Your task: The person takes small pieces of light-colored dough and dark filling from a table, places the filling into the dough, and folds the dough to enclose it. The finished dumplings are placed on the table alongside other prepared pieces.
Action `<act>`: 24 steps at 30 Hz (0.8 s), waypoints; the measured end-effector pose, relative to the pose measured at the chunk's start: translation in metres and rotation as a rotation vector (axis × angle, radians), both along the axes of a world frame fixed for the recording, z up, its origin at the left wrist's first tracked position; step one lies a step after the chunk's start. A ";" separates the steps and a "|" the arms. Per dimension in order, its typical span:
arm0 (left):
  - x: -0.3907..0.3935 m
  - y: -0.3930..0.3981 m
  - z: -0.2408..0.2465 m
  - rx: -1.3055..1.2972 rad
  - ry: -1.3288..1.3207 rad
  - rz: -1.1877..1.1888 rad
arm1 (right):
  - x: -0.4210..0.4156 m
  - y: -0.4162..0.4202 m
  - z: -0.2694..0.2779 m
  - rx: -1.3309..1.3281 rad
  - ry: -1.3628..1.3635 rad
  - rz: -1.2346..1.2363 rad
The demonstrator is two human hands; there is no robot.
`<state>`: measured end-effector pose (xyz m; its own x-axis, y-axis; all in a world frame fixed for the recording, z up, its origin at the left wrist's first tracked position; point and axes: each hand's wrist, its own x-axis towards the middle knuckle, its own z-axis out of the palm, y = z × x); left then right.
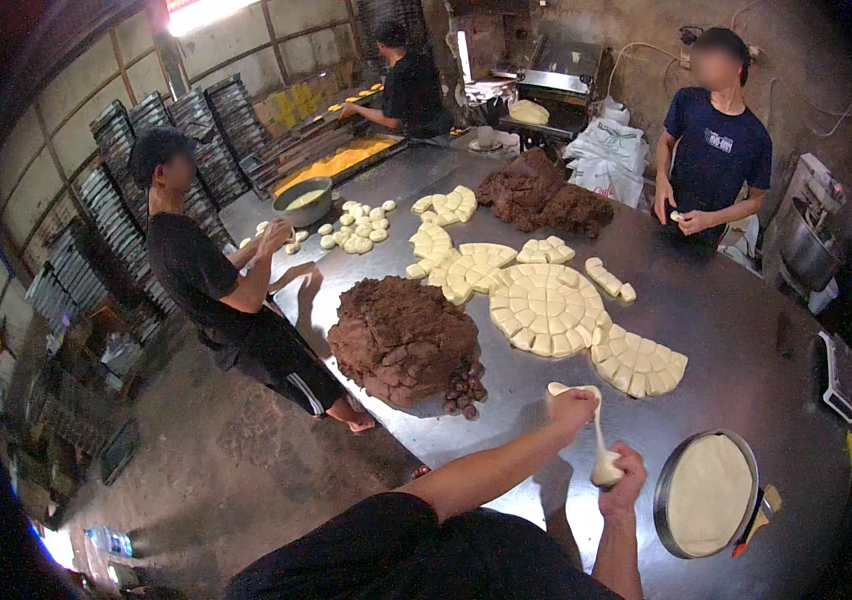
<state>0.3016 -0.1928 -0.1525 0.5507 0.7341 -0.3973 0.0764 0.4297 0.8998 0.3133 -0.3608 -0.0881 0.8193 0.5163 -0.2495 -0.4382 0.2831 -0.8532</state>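
My left hand [574, 412] grips one end of a piece of pale dough [598, 431], and my right hand [623, 477] grips its other end. The dough is drawn out thin between them, above the metal table. Beyond my hands lie a disc of dough cut into wedges and blocks [548, 307] and a cut half-disc [637, 361]. To the left of my left hand rises a large brown mound of filling [405, 337], with small dark balls [465, 390] at its foot. A round pan [707, 495] holding a flat sheet of dough stands right of my right hand.
A brush [760, 517] lies beside the pan. One person [193, 262] works with dough at the table's left edge, near a bowl [303, 202] and dough balls [357, 227]. Another [718, 150] stands across the table. A second brown mound [542, 193] lies at the far side.
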 end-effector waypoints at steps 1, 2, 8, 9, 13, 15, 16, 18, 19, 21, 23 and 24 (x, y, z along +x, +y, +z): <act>0.009 0.005 -0.007 0.311 -0.006 0.075 | 0.002 -0.013 0.020 0.057 0.096 -0.039; 0.015 0.008 -0.014 0.620 -0.005 0.153 | 0.009 -0.028 0.037 0.161 0.055 0.052; -0.008 -0.017 0.099 0.244 0.142 -0.683 | 0.039 -0.076 0.072 -0.051 -0.617 -0.159; -0.024 -0.038 0.113 0.206 -0.065 -0.746 | 0.037 -0.066 0.075 -0.082 -0.481 -0.138; -0.059 -0.094 0.158 0.652 -0.310 -0.528 | 0.021 -0.025 0.074 -0.174 -0.509 -0.135; -0.063 -0.099 0.157 0.657 -0.206 -0.203 | 0.014 0.012 0.098 -0.036 -0.630 -0.282; -0.058 -0.099 0.153 0.438 -0.338 -0.032 | 0.010 0.031 0.113 0.028 -0.682 -0.342; -0.073 -0.088 0.169 0.605 -0.246 -0.064 | 0.016 0.045 0.107 -0.129 -0.564 -0.293; -0.079 -0.076 0.178 0.675 -0.197 -0.083 | 0.015 0.059 0.111 -0.247 -0.668 -0.359; -0.079 -0.055 0.180 1.149 -0.141 0.217 | 0.017 0.084 0.078 -0.316 -0.916 -0.433; -0.092 -0.045 0.202 0.559 0.099 0.238 | -0.014 0.109 0.056 -0.498 -1.486 -0.526; -0.107 -0.035 0.215 0.373 -0.001 0.349 | -0.042 0.105 0.078 -0.320 -1.390 -0.325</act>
<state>0.1948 -0.2279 0.0620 0.2480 0.9660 -0.0728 -0.0151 0.0790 0.9968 0.2711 -0.2562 -0.0096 0.5574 0.3415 0.7567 0.8183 -0.0718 -0.5703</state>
